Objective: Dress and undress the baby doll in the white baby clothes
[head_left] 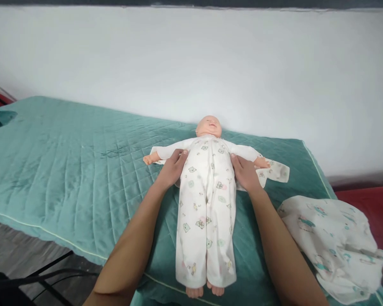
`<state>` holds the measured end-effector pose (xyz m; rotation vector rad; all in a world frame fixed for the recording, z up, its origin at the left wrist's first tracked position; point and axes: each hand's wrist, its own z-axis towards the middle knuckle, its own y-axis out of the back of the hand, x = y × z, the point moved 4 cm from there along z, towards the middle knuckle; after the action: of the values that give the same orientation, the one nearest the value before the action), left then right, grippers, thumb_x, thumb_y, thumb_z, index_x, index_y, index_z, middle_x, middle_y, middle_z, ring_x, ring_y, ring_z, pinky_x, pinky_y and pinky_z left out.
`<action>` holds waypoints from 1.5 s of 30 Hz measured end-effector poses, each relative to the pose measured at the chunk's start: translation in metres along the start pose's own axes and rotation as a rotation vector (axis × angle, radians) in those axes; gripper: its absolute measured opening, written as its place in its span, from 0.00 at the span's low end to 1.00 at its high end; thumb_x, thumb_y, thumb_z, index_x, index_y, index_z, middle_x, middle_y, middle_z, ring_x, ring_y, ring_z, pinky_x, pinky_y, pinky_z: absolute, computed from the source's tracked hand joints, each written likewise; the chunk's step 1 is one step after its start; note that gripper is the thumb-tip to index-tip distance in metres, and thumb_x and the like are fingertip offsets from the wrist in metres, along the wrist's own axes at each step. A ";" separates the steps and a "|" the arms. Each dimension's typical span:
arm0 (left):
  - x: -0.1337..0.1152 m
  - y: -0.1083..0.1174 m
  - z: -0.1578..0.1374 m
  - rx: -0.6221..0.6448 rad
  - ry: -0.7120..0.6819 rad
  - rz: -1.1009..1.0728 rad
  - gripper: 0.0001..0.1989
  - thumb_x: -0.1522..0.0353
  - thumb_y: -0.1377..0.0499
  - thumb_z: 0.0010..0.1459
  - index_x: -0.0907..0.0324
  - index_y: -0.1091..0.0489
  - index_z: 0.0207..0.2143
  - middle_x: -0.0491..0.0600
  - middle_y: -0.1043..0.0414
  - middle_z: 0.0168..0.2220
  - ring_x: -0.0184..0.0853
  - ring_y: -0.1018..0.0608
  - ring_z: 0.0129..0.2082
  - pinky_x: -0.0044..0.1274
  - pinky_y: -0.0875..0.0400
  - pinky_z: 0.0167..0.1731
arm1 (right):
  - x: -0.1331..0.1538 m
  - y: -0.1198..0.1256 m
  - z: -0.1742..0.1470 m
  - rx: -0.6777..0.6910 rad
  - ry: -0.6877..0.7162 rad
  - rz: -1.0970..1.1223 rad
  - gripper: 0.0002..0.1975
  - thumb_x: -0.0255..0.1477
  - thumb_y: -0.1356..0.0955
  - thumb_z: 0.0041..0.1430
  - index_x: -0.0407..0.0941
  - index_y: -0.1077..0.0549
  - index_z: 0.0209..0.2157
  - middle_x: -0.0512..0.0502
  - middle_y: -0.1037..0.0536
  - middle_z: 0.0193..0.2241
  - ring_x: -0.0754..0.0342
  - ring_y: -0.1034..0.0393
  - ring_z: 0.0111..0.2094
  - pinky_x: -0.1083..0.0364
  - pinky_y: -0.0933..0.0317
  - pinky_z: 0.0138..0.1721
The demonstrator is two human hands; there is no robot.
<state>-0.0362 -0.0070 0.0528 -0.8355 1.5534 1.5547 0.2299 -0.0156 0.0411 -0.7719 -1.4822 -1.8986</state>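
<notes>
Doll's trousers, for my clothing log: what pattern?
White trousers with small, scattered cartoon prints, in the head view.

From my remote station I record what appears to be a care-training or treatment room; I cannot determine which. Evidence noted: a green quilted bed (83, 170) with a rounded opening (0, 120) near one end, a dressed baby doll (210, 165) on it, a plain white wall (178, 63), and grey wood-look flooring (9, 238).
</notes>
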 end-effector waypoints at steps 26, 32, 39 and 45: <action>-0.035 -0.029 0.067 0.263 -0.255 -0.056 0.37 0.50 0.38 0.58 0.52 0.38 0.66 0.49 0.47 0.72 0.45 0.53 0.75 0.39 0.57 0.72 | 0.004 -0.011 -0.001 -0.132 0.062 0.449 0.24 0.47 0.33 0.63 0.53 0.31 0.57 0.47 0.31 0.62 0.50 0.40 0.65 0.44 0.48 0.69; -0.030 -0.028 0.062 0.241 -0.299 -0.092 0.32 0.52 0.35 0.56 0.53 0.31 0.60 0.49 0.40 0.69 0.44 0.48 0.74 0.38 0.54 0.72 | 0.010 -0.014 -0.005 0.028 -0.005 0.464 0.33 0.48 0.32 0.63 0.57 0.39 0.66 0.52 0.44 0.71 0.50 0.53 0.72 0.43 0.61 0.73; -0.038 -0.029 0.051 0.165 -0.383 -0.081 0.21 0.57 0.37 0.59 0.51 0.27 0.54 0.48 0.34 0.66 0.42 0.36 0.68 0.39 0.48 0.70 | 0.006 -0.015 -0.003 0.087 0.010 0.508 0.41 0.45 0.27 0.58 0.57 0.43 0.69 0.52 0.48 0.73 0.47 0.57 0.73 0.41 0.60 0.73; -0.045 -0.030 0.044 0.058 -0.503 -0.011 0.09 0.64 0.40 0.62 0.55 0.23 0.43 0.49 0.27 0.59 0.40 0.29 0.62 0.36 0.39 0.65 | 0.006 -0.014 -0.003 0.091 0.005 0.501 0.43 0.43 0.24 0.54 0.57 0.42 0.68 0.52 0.47 0.72 0.45 0.56 0.73 0.39 0.60 0.73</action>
<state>0.0152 0.0324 0.0791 -0.3756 1.2149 1.5536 0.2149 -0.0168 0.0362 -0.9859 -1.2181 -1.4459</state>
